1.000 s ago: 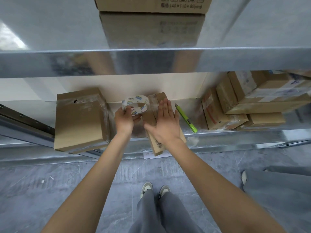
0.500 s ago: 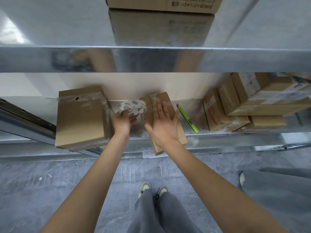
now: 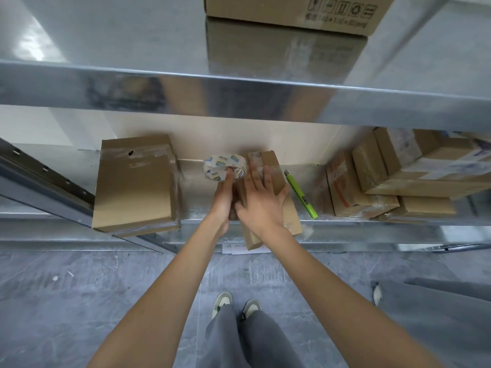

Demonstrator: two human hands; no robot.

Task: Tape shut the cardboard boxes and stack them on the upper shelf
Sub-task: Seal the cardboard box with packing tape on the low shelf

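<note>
A narrow cardboard box [image 3: 273,168] lies on the lower metal shelf [image 3: 345,227], its near end over the shelf's front edge. My right hand [image 3: 261,200] presses flat on top of it with straight fingers. My left hand [image 3: 224,197] holds a roll of clear tape [image 3: 224,167] against the box's left side, a finger hooked through the roll's core. The upper shelf [image 3: 239,96] spans the view above, with a printed cardboard box [image 3: 292,11] on it.
A larger taped box [image 3: 135,184] sits at the left of the lower shelf. A green utility knife [image 3: 301,193] lies right of the narrow box. Several stacked taped boxes [image 3: 398,176] fill the right end. My shoes [image 3: 236,305] stand on the grey floor.
My left hand has carried the tape roll farther back along the box's left side. My right hand stays flat on the box.
</note>
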